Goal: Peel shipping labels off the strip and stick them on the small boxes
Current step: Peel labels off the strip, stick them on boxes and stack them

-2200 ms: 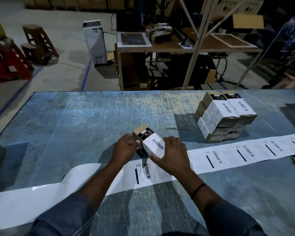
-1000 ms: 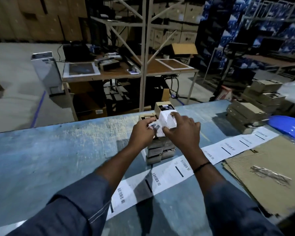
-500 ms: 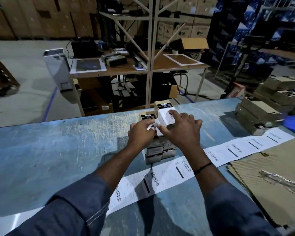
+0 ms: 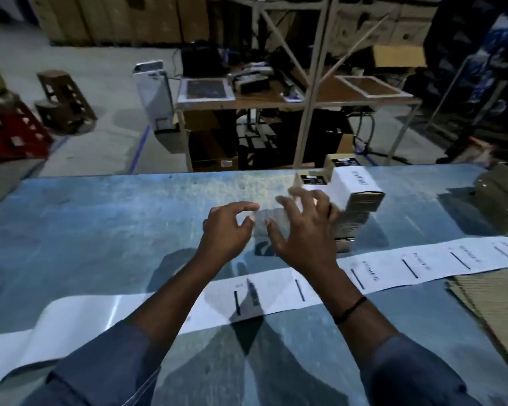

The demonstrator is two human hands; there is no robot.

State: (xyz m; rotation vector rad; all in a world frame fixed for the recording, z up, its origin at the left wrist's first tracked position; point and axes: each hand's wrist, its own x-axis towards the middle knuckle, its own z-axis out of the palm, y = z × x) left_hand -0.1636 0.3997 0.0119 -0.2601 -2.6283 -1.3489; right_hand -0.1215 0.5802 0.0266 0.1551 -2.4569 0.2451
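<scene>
A: Surface?
B: Worn blue table [image 4: 106, 230], scuffed pale toward the far edge.

A: What is laid on it?
B: Long white label strip [image 4: 423, 263] run across from the left edge to the right; the left part is blank backing, printed labels are seen from the middle rightward. A stack of small boxes [image 4: 355, 197] is set just behind the strip, top ones labelled. Corrugated cardboard sheet [image 4: 493, 297] is laid at the right edge, near side of the strip. Another dark pile [image 4: 502, 191] is seen far right, blurred.
</scene>
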